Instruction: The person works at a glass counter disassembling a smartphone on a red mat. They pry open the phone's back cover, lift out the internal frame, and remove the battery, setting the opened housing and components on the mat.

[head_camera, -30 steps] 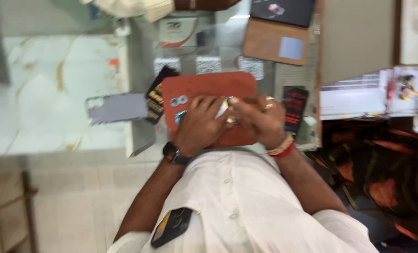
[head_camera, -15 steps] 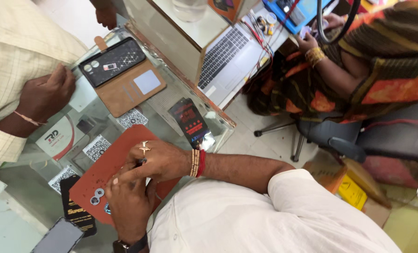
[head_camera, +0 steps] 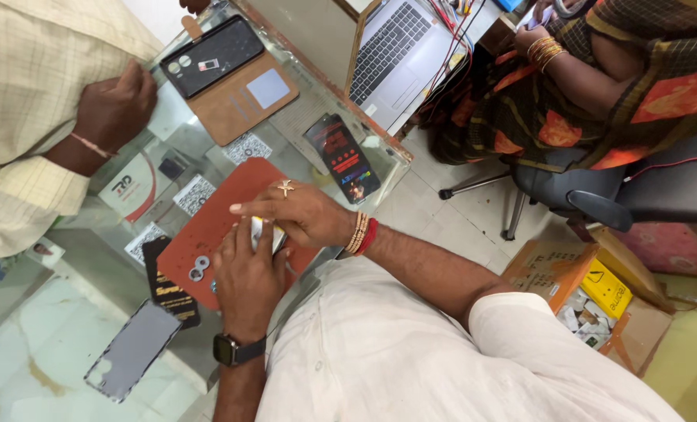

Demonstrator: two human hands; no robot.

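My left hand [head_camera: 247, 277], with a dark watch on its wrist, and my right hand [head_camera: 301, 212], with a ring and bangles, meet over a red-orange mat [head_camera: 207, 227] on a glass counter. Between them they grip a small silvery device [head_camera: 258, 233], mostly hidden by the fingers. Two small round parts [head_camera: 197, 268] lie on the mat just left of my left hand.
A grey phone back panel [head_camera: 133, 359] and a black card [head_camera: 168, 283] lie by the mat. A dark phone [head_camera: 344, 156] and a brown flip case [head_camera: 235, 78] lie farther off. Another person's hand [head_camera: 118, 105] rests on the counter. Beyond it are a laptop [head_camera: 399, 47], a seated person [head_camera: 598, 78] and a cardboard box [head_camera: 591, 289].
The view has swung round, so the counter now runs diagonally. Both my hands stay together over the red mat, still working the small device.
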